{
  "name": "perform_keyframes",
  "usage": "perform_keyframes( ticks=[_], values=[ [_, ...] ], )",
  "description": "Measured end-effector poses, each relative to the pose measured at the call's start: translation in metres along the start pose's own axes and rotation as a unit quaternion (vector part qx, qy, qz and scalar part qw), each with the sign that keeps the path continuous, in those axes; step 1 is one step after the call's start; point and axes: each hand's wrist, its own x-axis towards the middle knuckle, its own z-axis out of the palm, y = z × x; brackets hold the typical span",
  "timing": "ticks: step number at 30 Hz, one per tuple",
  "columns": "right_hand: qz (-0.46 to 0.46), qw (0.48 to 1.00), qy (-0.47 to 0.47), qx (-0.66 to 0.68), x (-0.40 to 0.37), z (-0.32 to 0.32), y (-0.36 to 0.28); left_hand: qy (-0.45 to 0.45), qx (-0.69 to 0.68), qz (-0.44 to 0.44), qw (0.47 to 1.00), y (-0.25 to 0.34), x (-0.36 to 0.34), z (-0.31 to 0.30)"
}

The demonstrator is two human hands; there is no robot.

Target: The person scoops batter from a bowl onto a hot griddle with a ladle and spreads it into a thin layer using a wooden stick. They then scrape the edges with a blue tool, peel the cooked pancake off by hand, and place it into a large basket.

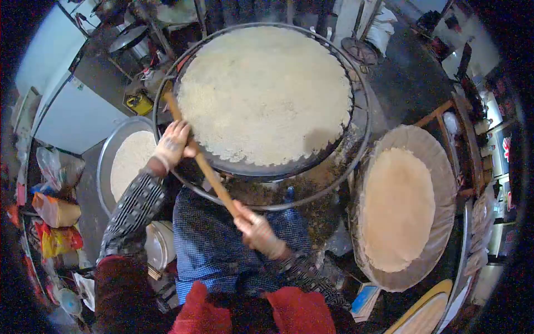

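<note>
A long wooden stick [210, 173] slants across the near left edge of a large round griddle [250, 168]. My left hand [173, 145] is closed around its upper part, beside the griddle's rim. Lower down, my right hand [258, 232] grips the near end in front of my lap; it is slightly blurred. The stick's far end is at the left rim, and whatever it may carry there cannot be made out. A thin, pale sheet of batter [267, 94] with a ragged edge covers most of the griddle.
A metal ring [367, 122] surrounds the griddle. On the right, a round, cloth-lined tray [439, 222] bears a tan flatbread [397, 209]. A metal basin [107, 167] with pale contents stands left, near a lidded bucket [161, 245] and plastic bags [58, 236].
</note>
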Motion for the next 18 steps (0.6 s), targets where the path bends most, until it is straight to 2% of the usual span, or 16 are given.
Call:
perform_keyframes(
  ticks=[2,3,4,5,6,9,10,11,12,14,15,17,18],
  values=[
    [-0.195,0.97,0.049,-0.138,-0.001,0.001,0.048,0.046,-0.029,-0.004,0.999,0.019,-0.043,-0.005],
    [-0.256,0.946,0.076,-0.184,-0.011,0.001,0.056,0.064,-0.038,-0.005,0.997,0.026,-0.054,-0.004],
    [-0.256,0.946,0.08,-0.183,-0.027,-0.003,0.065,0.062,-0.036,-0.001,0.997,0.048,-0.048,-0.017],
    [-0.23,0.942,0.126,-0.209,-0.045,-0.007,0.076,0.062,-0.039,-0.005,0.997,0.08,-0.04,-0.036],
    [-0.204,0.936,0.165,-0.233,-0.069,-0.018,0.084,0.057,-0.101,0.007,0.993,0.111,-0.015,-0.057],
    [-0.155,0.93,0.24,-0.232,-0.141,-0.041,0.098,0.08,-0.208,0.174,0.959,0.196,0.066,-0.073],
    [-0.103,0.943,0.298,-0.103,-0.16,-0.043,0.097,0.071,-0.203,0.21,0.954,0.231,0.09,-0.071],
    [-0.048,0.935,0.351,0.029,-0.17,-0.042,0.098,0.062,-0.197,0.248,0.946,0.257,0.106,-0.067],
    [-0.045,0.934,0.354,0.025,-0.175,-0.041,0.098,0.064,-0.203,0.248,0.945,0.27,0.11,-0.052],
    [0.01,0.947,0.287,0.146,-0.182,-0.042,0.098,0.003,-0.135,0.26,0.956,0.289,0.11,-0.027],
    [0.009,0.946,0.29,0.146,-0.181,-0.045,0.093,0.005,-0.136,0.262,0.955,0.285,0.112,-0.024],
    [0.037,0.957,0.195,0.212,-0.177,-0.038,0.08,-0.111,-0.12,0.23,0.959,0.255,0.095,-0.034],
    [0.04,0.957,0.191,0.216,-0.169,-0.035,0.072,-0.067,-0.13,0.202,0.968,0.235,0.081,-0.023]
  ],
)
